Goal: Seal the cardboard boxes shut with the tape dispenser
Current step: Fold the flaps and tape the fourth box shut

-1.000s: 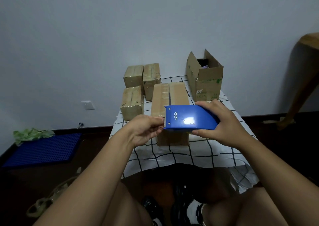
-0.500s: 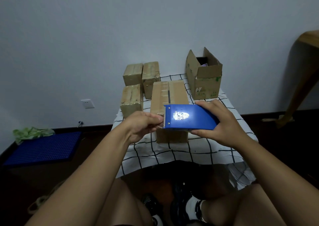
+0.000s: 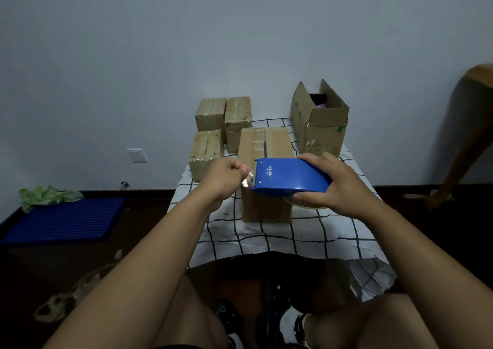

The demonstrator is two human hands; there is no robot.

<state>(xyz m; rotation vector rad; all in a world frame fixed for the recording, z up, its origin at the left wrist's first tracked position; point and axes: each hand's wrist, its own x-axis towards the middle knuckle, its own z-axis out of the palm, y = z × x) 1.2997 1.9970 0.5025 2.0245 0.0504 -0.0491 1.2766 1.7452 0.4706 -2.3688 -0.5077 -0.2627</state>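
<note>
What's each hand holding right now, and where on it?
Right hand grips the blue tape dispenser around its rear, rounded end. Left hand pinches the loose tape end at the dispenser's front edge.

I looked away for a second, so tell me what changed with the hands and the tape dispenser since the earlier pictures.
The left hand has drawn leftward from the tape dispenser, pinching the clear tape end and pulling out a short strip. The right hand keeps its hold on the dispenser above the long box. The other boxes stayed put.
</note>
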